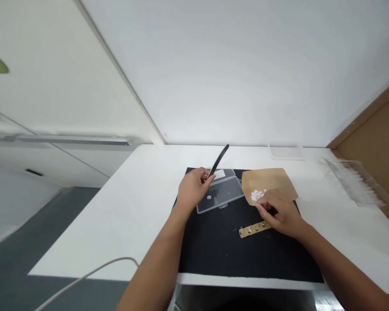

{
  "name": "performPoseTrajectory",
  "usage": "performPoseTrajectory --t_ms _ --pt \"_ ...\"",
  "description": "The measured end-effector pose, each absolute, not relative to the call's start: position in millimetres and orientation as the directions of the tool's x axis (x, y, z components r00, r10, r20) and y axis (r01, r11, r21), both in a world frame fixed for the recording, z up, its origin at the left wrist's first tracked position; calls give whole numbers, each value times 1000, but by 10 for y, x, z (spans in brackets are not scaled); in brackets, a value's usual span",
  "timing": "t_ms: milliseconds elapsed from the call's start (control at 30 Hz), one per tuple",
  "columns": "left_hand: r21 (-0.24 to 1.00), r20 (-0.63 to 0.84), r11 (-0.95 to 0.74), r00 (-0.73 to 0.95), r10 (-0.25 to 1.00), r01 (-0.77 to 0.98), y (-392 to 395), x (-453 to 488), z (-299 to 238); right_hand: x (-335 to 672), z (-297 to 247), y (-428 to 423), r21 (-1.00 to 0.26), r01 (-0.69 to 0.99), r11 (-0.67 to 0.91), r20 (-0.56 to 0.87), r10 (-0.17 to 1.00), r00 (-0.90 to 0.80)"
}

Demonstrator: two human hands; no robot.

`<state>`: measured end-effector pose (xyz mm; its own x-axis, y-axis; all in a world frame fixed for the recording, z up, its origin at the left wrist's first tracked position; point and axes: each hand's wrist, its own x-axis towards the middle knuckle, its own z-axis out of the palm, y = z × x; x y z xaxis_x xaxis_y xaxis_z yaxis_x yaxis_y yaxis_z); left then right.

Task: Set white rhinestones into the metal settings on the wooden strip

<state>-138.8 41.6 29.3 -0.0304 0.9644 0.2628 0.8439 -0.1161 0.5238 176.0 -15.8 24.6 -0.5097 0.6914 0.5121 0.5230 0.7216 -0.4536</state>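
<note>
From where I stand, the left hand (194, 185) pinches a slim, curved black tool (219, 160) between thumb and fingers over the clear plastic case (227, 192), its long axis slanting away from the person and rightward, its free end pointing toward the wall (233, 86). The loose white bits (256, 195) lie on the brown paper (278, 179), right of that tool and just beyond the right hand (280, 214), the nearer one, whose thumb and forefinger are drawn together; whether they grip a bit, I can't tell. Nearer the person, a studded brown strip (253, 229) runs slantwise, its far end toward that hand.
</note>
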Motion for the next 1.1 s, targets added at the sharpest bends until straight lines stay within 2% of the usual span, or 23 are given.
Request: performPoseTrajectory --t_ms 100,233,400,500,700,867,1100 --pt "446 421 -141 -68 904 884 437 -1377 211 1511 397 -73 -371 556 744 412 668 -620" --pt "341 517 -127 -73 853 931 435 -1348 164 1046 596 149 -161 620 768 302 636 -710" --pt "288 529 -153 -23 849 945 397 -1296 144 521 619 475 -237 664 709 -51 674 -737" --pt "287 533 -167 -12 846 943 386 -1273 128 364 559 618 -243 640 729 -128 630 -766" --pt "256 560 -181 7 829 950 380 -1265 125 280 467 719 -265 628 732 -193 598 -778" --pt "279 565 -154 -32 825 948 400 -1288 114 292 415 720 -311 622 719 -171 601 -781" --pt "351 540 -122 -94 836 928 453 -1346 62 340 340 756 -391 464 794 -97 466 -879"
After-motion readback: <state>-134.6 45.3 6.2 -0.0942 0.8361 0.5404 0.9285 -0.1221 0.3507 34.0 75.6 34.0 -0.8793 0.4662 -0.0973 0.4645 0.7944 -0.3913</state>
